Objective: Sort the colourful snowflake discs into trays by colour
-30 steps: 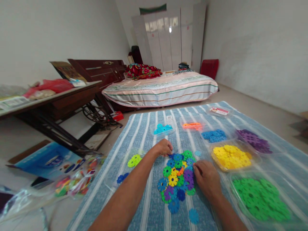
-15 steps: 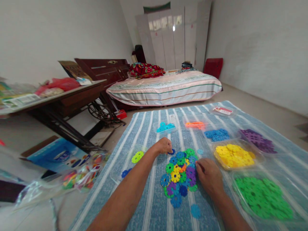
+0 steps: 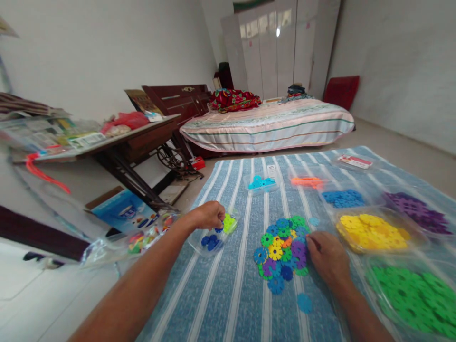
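Observation:
My left hand [image 3: 210, 215] is over a small clear tray [image 3: 195, 247] on the left, its fingers pinched on a dark blue notched plastic disc [image 3: 218, 230]. Beneath it, the tray holds dark blue discs [image 3: 210, 242] and lime-green discs [image 3: 228, 223]. My right hand [image 3: 329, 259] rests at the right edge of a mixed pile of notched discs [image 3: 281, 249] in green, blue, yellow, purple and orange. Its fingers are curled together, and what they hold, if anything, is hidden. One loose blue disc [image 3: 304, 303] lies in front of the pile, and a light blue one [image 3: 314, 222] behind.
Clear containers hold green discs [image 3: 413, 299], yellow discs [image 3: 372, 230], purple discs [image 3: 416, 211], blue discs [image 3: 342, 198], orange discs [image 3: 306, 182] and light blue discs [image 3: 261, 182]. A lidded box [image 3: 355, 161] sits at the far right. Beyond the striped cloth [image 3: 245, 304] stand a bed [image 3: 270, 128] and a sewing table [image 3: 131, 135].
My left hand has carried the dark blue disc left from the pile's far edge to over the small tray. My right hand stays beside the pile. The view has turned left.

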The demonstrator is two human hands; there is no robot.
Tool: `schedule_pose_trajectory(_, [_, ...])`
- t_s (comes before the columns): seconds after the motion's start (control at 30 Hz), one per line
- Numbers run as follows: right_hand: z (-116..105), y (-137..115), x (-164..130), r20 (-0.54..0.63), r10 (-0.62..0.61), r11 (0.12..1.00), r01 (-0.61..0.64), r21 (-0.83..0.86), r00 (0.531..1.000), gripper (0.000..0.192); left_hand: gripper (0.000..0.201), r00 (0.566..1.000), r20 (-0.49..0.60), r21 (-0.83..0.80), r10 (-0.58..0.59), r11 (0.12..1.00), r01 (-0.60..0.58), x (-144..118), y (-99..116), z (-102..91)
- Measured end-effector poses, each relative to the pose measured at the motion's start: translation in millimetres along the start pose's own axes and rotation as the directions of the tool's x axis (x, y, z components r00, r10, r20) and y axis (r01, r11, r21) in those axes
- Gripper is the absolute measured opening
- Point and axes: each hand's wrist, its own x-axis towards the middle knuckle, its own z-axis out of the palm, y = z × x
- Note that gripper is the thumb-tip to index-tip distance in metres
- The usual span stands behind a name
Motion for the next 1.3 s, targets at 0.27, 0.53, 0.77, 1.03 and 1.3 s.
schedule_pose_trajectory(0.27, [-1.5, -0.7, 1.3, 0.038, 0.018, 1.0, -0.018, -0.007, 0.999, 0.029, 0.019, 0.993, 0.041, 0.316, -0.113, 0.944, 0.094, -9.1, -7.2, 14.5])
schedule_pose_trajectory(0.53, [2.0, 1.3, 1.7, 0.027, 0.019, 1.0, -0.019, -0.006, 0.999, 0.027, 0.022, 0.979, -0.192, 0.393, 0.074, 0.92, 0.008, -18.9, 29.4, 6.5])
schedule_pose_trajectory(0.77, [-1.5, -3.0, 2.8, 0.032, 0.038, 0.999, -0.039, 0.015, 0.999, 0.027, 0.022, 0.916, -0.145, 0.261, 0.375, 0.907, -0.33, 20.7, 95.3, 39.2])
schedule_pose_trajectory(1.03, [-1.1, -5.3, 3.5, 0.037, 0.039, 0.999, -0.04, 0.016, 0.999, 0.024, 0.014, 0.947, 0.006, 0.174, 0.32, 0.933, -0.316, 62.5, 111.0, 61.7])
schedule_pose_trajectory(1.3, [0.0, -10.0, 5.7, 0.013, 0.054, 0.998, -0.055, 0.03, 0.998, 0.021, 0.017, 0.947, 0.119, -0.139, 0.298, 0.949, -0.282, 81.3, 90.2, 64.1])
